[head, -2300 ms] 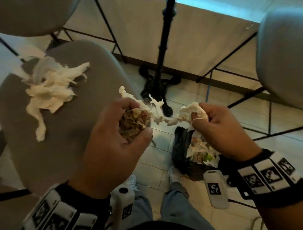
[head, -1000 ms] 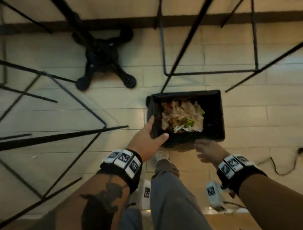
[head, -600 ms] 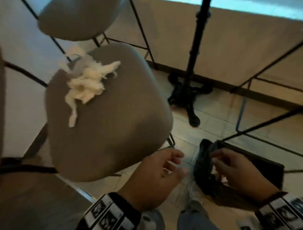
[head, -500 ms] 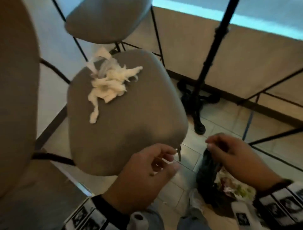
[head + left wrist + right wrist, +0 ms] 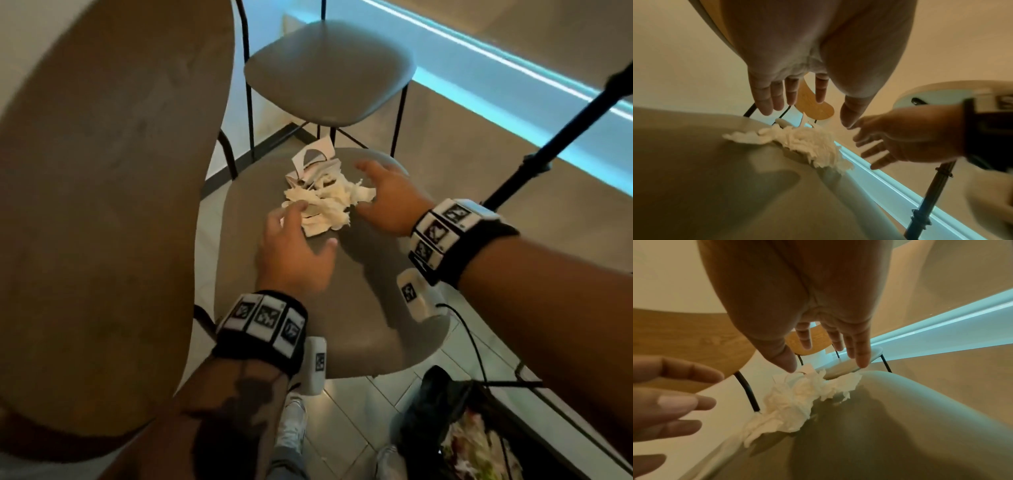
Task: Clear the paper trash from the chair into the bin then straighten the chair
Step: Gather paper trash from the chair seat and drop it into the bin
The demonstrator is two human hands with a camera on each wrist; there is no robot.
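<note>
A heap of crumpled white paper (image 5: 320, 200) (image 5: 803, 141) (image 5: 797, 397) lies toward the far side of the grey chair seat (image 5: 349, 308). My left hand (image 5: 294, 240) (image 5: 797, 104) hovers at its near left edge, fingers spread and straight. My right hand (image 5: 380, 195) (image 5: 824, 356) flanks the heap on the right, fingers also spread, thumb tip close to the paper. Neither hand holds anything. The black bin (image 5: 455, 421), with paper and scraps inside, stands on the floor at the lower right.
The chair's wooden backrest (image 5: 102, 205) fills the left of the head view. A second grey chair (image 5: 329, 72) stands just beyond. A black table post (image 5: 555, 137) rises at the right. My shoes (image 5: 291, 431) are on the tiled floor beside the bin.
Both hands, empty after dropping the earlier paper into the bin, have moved up from beside the bin and over the seat to either side of the paper heap.
</note>
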